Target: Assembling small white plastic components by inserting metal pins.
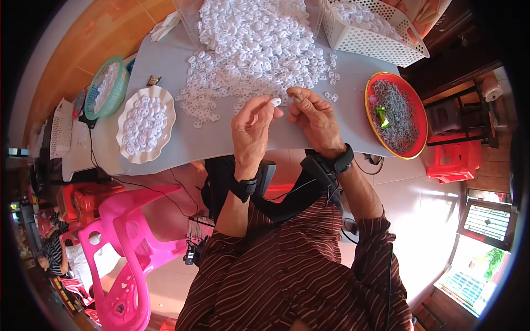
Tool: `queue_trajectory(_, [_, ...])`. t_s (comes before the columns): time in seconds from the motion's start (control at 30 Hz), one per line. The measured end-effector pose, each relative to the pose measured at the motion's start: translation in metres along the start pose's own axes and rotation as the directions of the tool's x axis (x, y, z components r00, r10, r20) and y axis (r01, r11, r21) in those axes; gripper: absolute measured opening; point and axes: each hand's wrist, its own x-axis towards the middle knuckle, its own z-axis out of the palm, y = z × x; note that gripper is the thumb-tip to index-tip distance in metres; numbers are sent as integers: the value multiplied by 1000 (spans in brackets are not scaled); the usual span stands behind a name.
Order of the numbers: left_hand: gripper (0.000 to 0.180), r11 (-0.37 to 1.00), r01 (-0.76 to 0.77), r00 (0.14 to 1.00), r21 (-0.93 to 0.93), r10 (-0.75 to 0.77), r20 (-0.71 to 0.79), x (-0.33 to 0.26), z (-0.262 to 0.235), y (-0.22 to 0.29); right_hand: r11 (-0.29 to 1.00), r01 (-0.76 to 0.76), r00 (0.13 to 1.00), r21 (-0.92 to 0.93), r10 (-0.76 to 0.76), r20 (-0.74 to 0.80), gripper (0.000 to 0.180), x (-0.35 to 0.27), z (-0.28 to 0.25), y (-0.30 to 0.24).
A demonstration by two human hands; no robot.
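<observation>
Between the thumb and forefinger of my left hand (253,129) is a small white oval plastic piece (275,102). Close by on its right, my right hand (317,118) has its thumb and forefinger pinched together; whatever they hold is too small to make out. Both hands are raised over the near part of the grey table (193,140). Just beyond them a big heap of the same white plastic pieces (254,38) spills toward me. To the right, a red round tray (422,118) with a yellow rim holds a pile of small grey metal parts (395,118).
A white scalloped dish (170,118) of white pieces stands at left, with a green basket (113,102) behind it. At back right is a white perforated basket (370,47). A pink plastic chair (124,231) stands on the floor at left; a red stool (455,161) is at right.
</observation>
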Motion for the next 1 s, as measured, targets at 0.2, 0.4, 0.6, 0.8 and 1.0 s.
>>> queue_trajectory(0.2, [14, 810, -351, 933, 470, 347, 98, -1, 2, -7, 998, -40, 993, 42, 35, 109, 23, -3, 4, -6])
queue_trajectory(0.4, [9, 931, -195, 976, 309, 214, -29, -6, 11, -2, 996, 64, 987, 69, -73, 146, 20, -4, -3, 3])
queue_trajectory(0.6, [10, 974, 7, 1000, 227, -2, -20, -6, 13, -1, 992, 121, 980, 28, -124, 153, 20, -5, 2, 5])
queue_trajectory(0.8, [7, 979, 116, 991, -170, -126, -53, 2, 5, -9, 991, 67, 997, -116, -63, 40, 21, -9, -1, 3])
queue_trajectory(1.0, [7, 985, 136, 989, -103, -141, -43, 7, 0, 2, 935, 179, 981, -307, -145, 132, 22, -9, 6, 5])
